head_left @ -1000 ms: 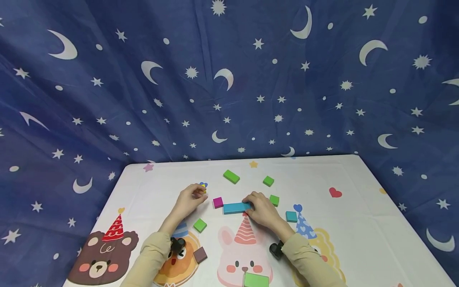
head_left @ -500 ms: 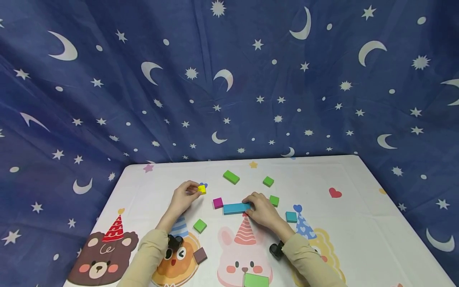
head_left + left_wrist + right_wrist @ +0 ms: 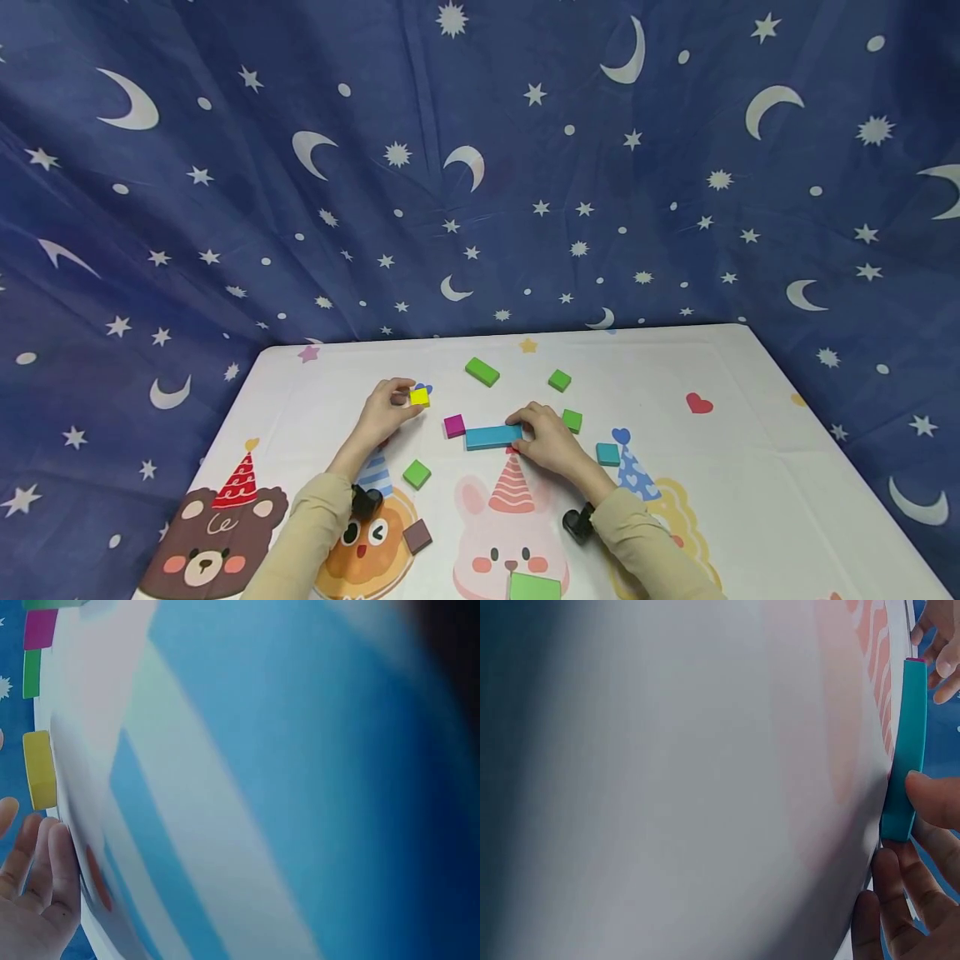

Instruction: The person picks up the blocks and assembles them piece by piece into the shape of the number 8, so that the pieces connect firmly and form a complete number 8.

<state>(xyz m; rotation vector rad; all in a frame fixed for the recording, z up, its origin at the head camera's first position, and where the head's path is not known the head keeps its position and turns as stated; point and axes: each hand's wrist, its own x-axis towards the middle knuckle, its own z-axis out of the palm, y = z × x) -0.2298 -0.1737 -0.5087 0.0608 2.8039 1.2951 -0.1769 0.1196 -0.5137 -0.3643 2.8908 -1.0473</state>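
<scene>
My right hand (image 3: pixel 553 439) pinches the right end of a long blue block (image 3: pixel 491 437) lying on the table. In the right wrist view the thumb lies across the blue block (image 3: pixel 907 735), with fingers behind its near end. A magenta cube (image 3: pixel 454 426) sits right at the blue block's left end. My left hand (image 3: pixel 384 414) is beside a small yellow block (image 3: pixel 419 398), thumb and fingers spread on its left side. In the left wrist view the yellow block (image 3: pixel 40 771) stands just beyond the fingertips, with a narrow gap.
Green blocks lie around: a longer one (image 3: pixel 482 372) at the back, a small one (image 3: pixel 559 381), one behind my right hand (image 3: pixel 572 421), one nearer (image 3: pixel 417 474). A brown block (image 3: pixel 417 537), a teal block (image 3: pixel 608 454) and a large light-green block (image 3: pixel 535 587) also lie on the cloth.
My left hand has drawn back a little to the left, so the yellow block, mostly covered before, shows fully and is turned slightly. The right hand stays on the blue block.
</scene>
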